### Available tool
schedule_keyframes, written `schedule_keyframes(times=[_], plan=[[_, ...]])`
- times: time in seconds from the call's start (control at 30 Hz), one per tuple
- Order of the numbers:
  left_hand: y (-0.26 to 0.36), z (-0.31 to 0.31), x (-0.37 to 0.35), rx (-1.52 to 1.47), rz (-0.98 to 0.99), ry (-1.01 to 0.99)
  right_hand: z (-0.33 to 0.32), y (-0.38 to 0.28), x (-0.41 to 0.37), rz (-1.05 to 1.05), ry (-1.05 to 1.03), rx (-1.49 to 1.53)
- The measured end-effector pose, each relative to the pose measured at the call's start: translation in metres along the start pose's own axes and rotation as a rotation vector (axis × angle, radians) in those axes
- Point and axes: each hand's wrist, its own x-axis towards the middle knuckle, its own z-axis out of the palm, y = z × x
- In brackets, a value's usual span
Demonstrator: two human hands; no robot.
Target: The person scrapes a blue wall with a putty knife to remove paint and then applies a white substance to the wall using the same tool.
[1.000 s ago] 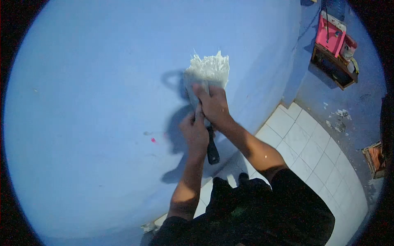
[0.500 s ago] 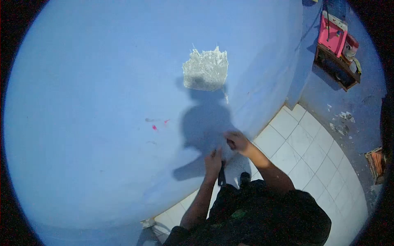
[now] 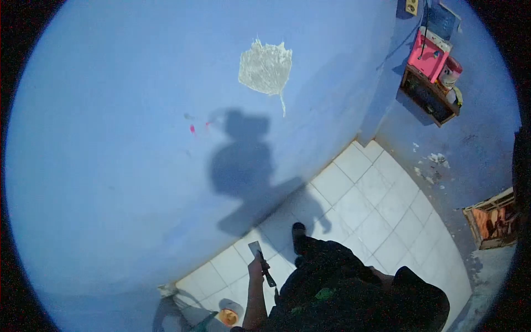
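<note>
My left hand (image 3: 256,269) is closed around a putty knife (image 3: 270,278) with a dark handle and a flat metal blade that points up toward the wall. The hand is low, over the tiled floor and close to my dark clothes. My right hand is not visible; only a bit of my right arm (image 3: 380,273) shows beside my shirt. On the blue wall (image 3: 138,182) is a rough pale grey patch (image 3: 265,67) with ragged edges and a thin streak running down from it. Small red marks (image 3: 192,129) lie lower on the wall.
White floor tiles (image 3: 365,193) meet the wall. Near my left arm stands a small round container (image 3: 228,316) with orange-tan inside. A wooden shelf (image 3: 428,97) holds a pink item (image 3: 428,55) on the right wall, below a socket (image 3: 411,6). A wooden frame-like box (image 3: 492,218) is lower right.
My hands were together by the wall and are now apart. The left has dropped down and left with the putty knife; the right has left view. My view and body have shifted.
</note>
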Motion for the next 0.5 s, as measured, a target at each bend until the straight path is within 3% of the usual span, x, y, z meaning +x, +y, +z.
schedule_keyframes(times=[0.03,0.2,0.27,0.33,0.5], plan=[[-0.003,0.01,-0.008,0.004,-0.007,0.01,0.034,-0.039,0.019,-0.004,-0.027,0.053],[0.004,0.057,-0.031,-0.016,0.108,-0.117,0.055,-0.156,0.097,-0.061,-0.211,0.353],[0.027,0.077,-0.045,0.008,0.09,-0.133,0.033,-0.134,0.089,-0.082,-0.29,0.491],[0.028,0.087,-0.035,0.051,0.276,-0.178,0.027,-0.127,0.106,-0.1,-0.374,0.621],[0.081,0.143,-0.069,-0.02,0.353,-0.194,-0.04,-0.273,0.058,0.16,-0.205,0.41]])
